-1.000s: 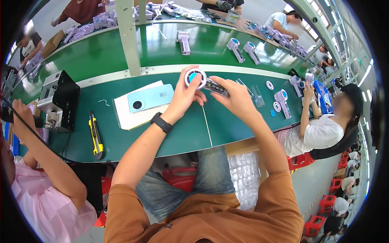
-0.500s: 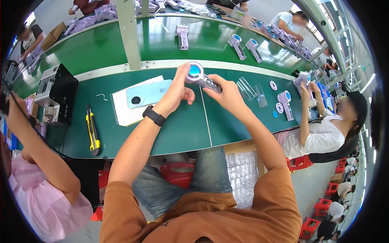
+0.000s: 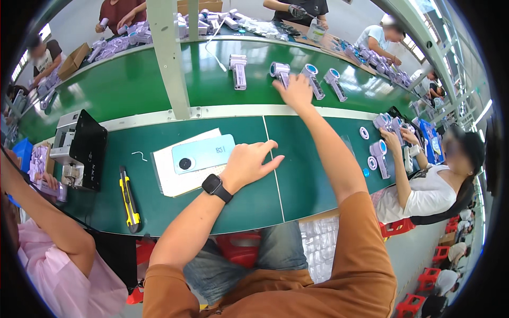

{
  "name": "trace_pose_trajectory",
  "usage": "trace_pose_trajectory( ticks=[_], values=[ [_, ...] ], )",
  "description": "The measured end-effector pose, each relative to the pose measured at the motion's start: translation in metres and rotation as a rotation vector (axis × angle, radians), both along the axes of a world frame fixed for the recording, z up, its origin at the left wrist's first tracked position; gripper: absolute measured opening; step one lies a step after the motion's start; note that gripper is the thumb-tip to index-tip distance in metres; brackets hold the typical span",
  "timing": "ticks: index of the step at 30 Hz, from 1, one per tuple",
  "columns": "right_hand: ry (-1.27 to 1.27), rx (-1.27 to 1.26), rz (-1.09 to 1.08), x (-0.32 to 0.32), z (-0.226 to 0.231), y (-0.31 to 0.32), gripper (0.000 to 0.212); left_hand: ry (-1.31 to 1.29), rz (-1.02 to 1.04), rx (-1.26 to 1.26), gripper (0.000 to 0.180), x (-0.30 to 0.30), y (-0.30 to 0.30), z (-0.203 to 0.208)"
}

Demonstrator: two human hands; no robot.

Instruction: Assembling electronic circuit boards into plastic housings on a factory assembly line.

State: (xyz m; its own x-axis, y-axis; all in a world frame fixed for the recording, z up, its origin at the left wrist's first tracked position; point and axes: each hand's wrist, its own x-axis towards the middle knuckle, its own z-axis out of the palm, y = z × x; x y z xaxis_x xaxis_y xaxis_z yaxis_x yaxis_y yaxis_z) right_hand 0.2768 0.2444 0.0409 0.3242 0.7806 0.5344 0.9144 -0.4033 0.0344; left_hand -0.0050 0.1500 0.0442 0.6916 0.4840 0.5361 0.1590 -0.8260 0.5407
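My right hand [image 3: 298,93] reaches over the green belt [image 3: 212,106] at the far side, thumb and fingers around the handle of a light purple handheld fan [image 3: 278,68]. The hand covers part of that handle. More handheld fans lie on the belt: one [image 3: 238,73] to the left, and two to the right, the nearer [image 3: 313,79] close beside my fingers. My left hand [image 3: 253,163], with a black watch [image 3: 213,185] on the wrist, hovers above the bench, empty, thumb and forefinger apart. Its back is next to a light blue phone [image 3: 204,152] lying on white paper [image 3: 175,183].
A yellow-black utility knife [image 3: 128,199] and a black machine [image 3: 87,151] are on the left. A white post [image 3: 168,63] rises beyond the bench. To the right, a co-worker [image 3: 429,183] handles fans beside white rings [image 3: 364,133]. Another person's arm [image 3: 47,204] enters from the left.
My right hand has carried the fan from above the bench out to the far belt. The left hand has let go of it and dropped lower, beside the phone. The view has shifted too.
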Motion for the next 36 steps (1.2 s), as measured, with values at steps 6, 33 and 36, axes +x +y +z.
trace_pose_trajectory(
  ticks=[6,33,36],
  values=[
    [0.096,-0.094,-0.344,0.093,0.008,-0.042,0.051,-0.092,-0.034,-0.050,0.023,0.002,-0.004,0.005],
    [0.572,-0.880,-0.309,-0.025,-0.383,-0.590,0.064,-0.186,-0.351,-1.201,0.061,0.009,-0.023,0.003],
    [0.414,-0.892,-0.311,-0.003,-0.388,-0.616,0.054,-0.220,-0.308,-1.200,0.065,0.023,-0.029,0.001]
  ],
)
